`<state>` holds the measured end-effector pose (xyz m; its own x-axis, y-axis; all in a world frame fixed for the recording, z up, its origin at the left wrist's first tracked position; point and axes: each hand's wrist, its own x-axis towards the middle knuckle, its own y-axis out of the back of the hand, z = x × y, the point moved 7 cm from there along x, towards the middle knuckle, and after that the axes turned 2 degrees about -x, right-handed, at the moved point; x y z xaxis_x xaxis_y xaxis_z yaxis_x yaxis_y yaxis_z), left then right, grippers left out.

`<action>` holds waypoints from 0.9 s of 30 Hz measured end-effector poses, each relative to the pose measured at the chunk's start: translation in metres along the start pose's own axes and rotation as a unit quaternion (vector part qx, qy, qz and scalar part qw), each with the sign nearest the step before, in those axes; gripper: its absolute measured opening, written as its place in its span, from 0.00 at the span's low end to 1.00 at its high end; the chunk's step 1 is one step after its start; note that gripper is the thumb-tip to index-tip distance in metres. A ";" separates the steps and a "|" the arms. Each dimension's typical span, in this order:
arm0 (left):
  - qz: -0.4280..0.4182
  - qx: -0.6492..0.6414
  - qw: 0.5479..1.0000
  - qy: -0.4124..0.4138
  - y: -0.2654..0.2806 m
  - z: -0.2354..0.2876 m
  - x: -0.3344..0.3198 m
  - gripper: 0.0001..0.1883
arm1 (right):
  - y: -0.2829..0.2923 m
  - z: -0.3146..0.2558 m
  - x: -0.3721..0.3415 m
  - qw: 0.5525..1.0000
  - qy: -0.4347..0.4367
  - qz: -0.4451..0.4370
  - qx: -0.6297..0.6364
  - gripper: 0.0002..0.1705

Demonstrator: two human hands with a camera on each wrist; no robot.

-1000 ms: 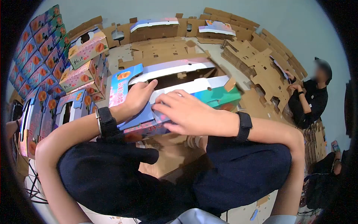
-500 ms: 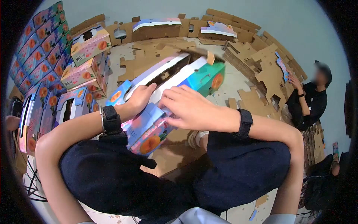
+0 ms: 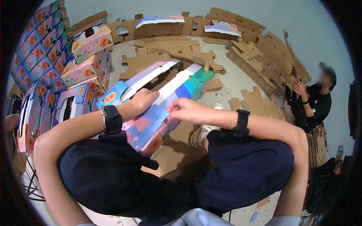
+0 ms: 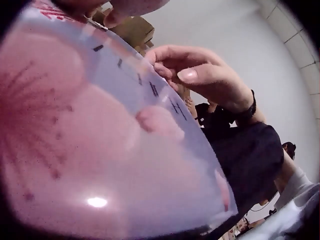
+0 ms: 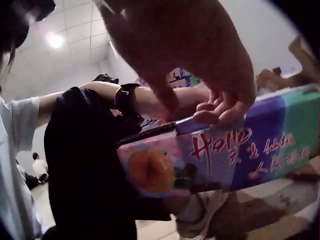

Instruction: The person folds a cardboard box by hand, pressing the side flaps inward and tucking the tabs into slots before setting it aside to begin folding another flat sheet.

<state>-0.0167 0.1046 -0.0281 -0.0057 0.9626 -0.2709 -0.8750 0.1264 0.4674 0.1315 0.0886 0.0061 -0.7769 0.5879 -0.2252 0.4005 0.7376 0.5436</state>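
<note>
And here's the printed carton [image 3: 176, 89] right in front of my knees [image 3: 94, 165], lying at a slant above the brown cardboard [image 3: 175, 152], its near end by my left knee and its long opening [image 3: 154, 83] facing up. My left hand [image 3: 141, 101] grips the near end, thumb laid out over the top, other fingers mostly hidden, while my right hand [image 3: 185, 110], fingers curled in and barely open, pinches the edge of the blue end flap [image 3: 148, 123]!
</note>
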 end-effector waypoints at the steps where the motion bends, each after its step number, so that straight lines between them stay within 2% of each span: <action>1: -0.011 0.034 0.999 -0.014 -0.001 0.002 0.001 0.25 | 0.000 0.003 0.002 0.997 0.010 0.011 0.076 0.17; 2: -0.011 0.034 0.999 -0.011 -0.001 0.001 0.001 0.25 | 0.000 0.007 0.003 0.997 0.010 0.009 0.078 0.17; 4: -0.025 0.019 0.999 -0.012 -0.005 -0.002 0.003 0.26 | -0.004 0.001 -0.002 0.989 0.029 -0.051 0.133 0.14; 8: -0.024 0.012 1.000 -0.004 -0.007 -0.006 0.004 0.26 | -0.005 0.002 -0.006 0.982 0.058 -0.064 0.170 0.14; 10: -0.035 -0.065 0.997 -0.020 -0.010 -0.001 0.000 0.26 | 0.000 -0.008 -0.012 0.981 0.161 -0.003 0.104 0.16; 14: -0.038 -0.058 0.998 -0.002 -0.008 -0.001 0.003 0.25 | 0.000 -0.011 -0.008 0.985 0.165 -0.011 0.049 0.15; 16: -0.047 -0.033 0.998 -0.014 -0.011 0.001 0.003 0.25 | -0.003 -0.006 -0.004 0.983 0.145 -0.018 0.109 0.13; 19: -0.055 0.005 0.998 -0.011 -0.010 0.006 -0.001 0.25 | -0.002 -0.002 -0.003 0.985 0.120 -0.009 0.121 0.14; 26: -0.052 -0.055 0.997 0.001 -0.013 0.006 -0.005 0.24 | 0.006 -0.013 -0.009 0.982 0.147 0.051 0.110 0.14; 27: -0.061 -0.054 0.997 -0.013 -0.012 0.006 -0.004 0.24 | 0.007 -0.012 -0.005 0.988 0.088 0.013 0.130 0.15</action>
<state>-0.0031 0.1010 -0.0280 0.1151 0.9478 -0.2974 -0.9156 0.2174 0.3382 0.1324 0.0872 0.0208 -0.8278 0.5581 -0.0563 0.5152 0.7962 0.3172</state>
